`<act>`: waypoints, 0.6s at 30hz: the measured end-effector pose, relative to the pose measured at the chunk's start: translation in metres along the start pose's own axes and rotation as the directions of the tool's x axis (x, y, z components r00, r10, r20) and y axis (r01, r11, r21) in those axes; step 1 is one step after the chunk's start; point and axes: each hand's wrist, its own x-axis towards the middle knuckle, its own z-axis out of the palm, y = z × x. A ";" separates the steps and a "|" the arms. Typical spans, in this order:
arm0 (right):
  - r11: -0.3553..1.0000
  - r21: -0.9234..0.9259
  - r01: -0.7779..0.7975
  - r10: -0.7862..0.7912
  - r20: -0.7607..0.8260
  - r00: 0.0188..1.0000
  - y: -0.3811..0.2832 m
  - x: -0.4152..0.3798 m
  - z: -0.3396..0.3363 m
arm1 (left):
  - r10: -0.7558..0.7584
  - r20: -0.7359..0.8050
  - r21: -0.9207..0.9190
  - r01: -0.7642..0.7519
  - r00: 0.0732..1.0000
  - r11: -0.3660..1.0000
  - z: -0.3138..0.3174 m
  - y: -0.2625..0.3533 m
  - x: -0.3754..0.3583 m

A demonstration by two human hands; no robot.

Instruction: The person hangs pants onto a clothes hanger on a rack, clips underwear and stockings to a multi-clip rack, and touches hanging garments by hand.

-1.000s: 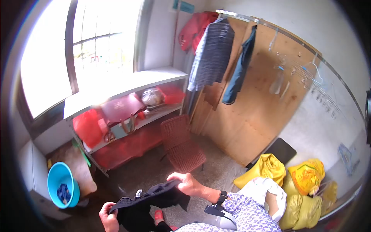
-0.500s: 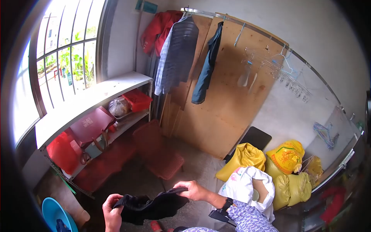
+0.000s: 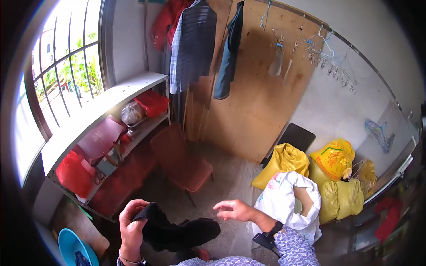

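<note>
Head view shows the left hand (image 3: 132,226) with its fingers closed tight on a bunched black cloth (image 3: 177,231) held low over the floor, while the right hand (image 3: 234,210) is open just beside it, so the cloth is not hung yet.

1. Our left hand (image 3: 132,226) is low at the left, closed around one end of the garment (image 3: 177,231); the rest of it drapes rightward.
2. Our right hand (image 3: 235,209) hovers just above and right of the garment, apart from it.
3. The chair (image 3: 182,162) stands on the floor beyond our hands.
4. The shelf (image 3: 100,116) runs along the left wall under the window (image 3: 57,75), with bags on its tiers.
5. The basin (image 3: 75,250) sits on the floor at lower left.
6. Sacks (image 3: 310,177) are piled at the right, against the wall.
7. Clothes (image 3: 195,44) hang on the board (image 3: 257,97) behind the chair.
</note>
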 end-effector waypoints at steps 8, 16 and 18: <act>0.982 -0.002 0.189 -0.171 -0.438 0.882 -0.064 0.017 -0.117 | -0.038 0.094 -0.070 0.045 0.995 0.997 0.005 -0.016 0.064; 0.896 -0.353 0.268 -0.440 -0.634 0.636 -0.212 0.089 -0.253 | -0.035 0.181 -0.098 0.054 0.983 0.994 -0.010 -0.040 0.174; 0.853 -0.439 0.281 -0.519 -0.670 0.531 -0.246 0.112 -0.291 | -0.050 0.209 -0.123 0.077 0.977 0.989 -0.007 -0.039 0.198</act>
